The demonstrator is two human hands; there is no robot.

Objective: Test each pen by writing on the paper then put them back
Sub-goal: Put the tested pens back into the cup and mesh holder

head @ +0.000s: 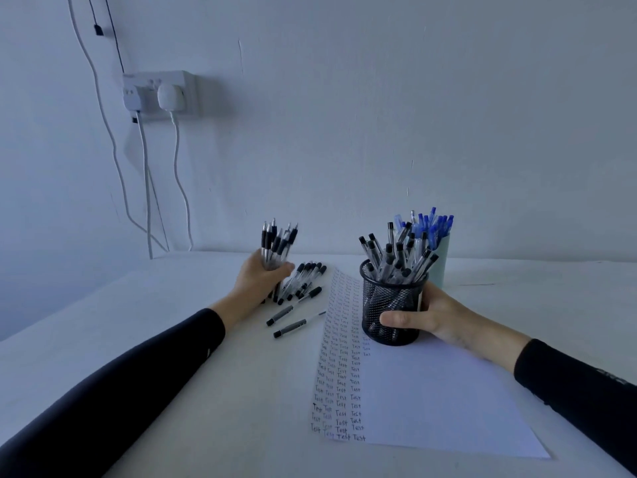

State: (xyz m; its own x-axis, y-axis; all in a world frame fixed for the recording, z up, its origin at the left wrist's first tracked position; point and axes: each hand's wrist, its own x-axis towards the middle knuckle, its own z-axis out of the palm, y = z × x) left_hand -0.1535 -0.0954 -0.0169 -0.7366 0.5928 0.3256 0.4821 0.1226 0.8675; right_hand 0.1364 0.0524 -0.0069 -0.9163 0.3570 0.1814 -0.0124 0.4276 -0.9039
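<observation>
My left hand (260,279) grips a bundle of black pens (277,244) upright, their tips pointing up, just above a loose pile of black pens (305,281) on the table. Two more pens (287,320) lie apart nearer me. My right hand (429,317) wraps around a black mesh pen holder (391,305) full of black pens, standing on the top of the paper (431,401). The paper's left side carries columns of the handwritten word "Test".
Behind the mesh holder stands a pale cup of blue pens (436,236). The white table (172,357) meets the wall at the back. A wall socket (158,93) with plugs and hanging cables is at the upper left.
</observation>
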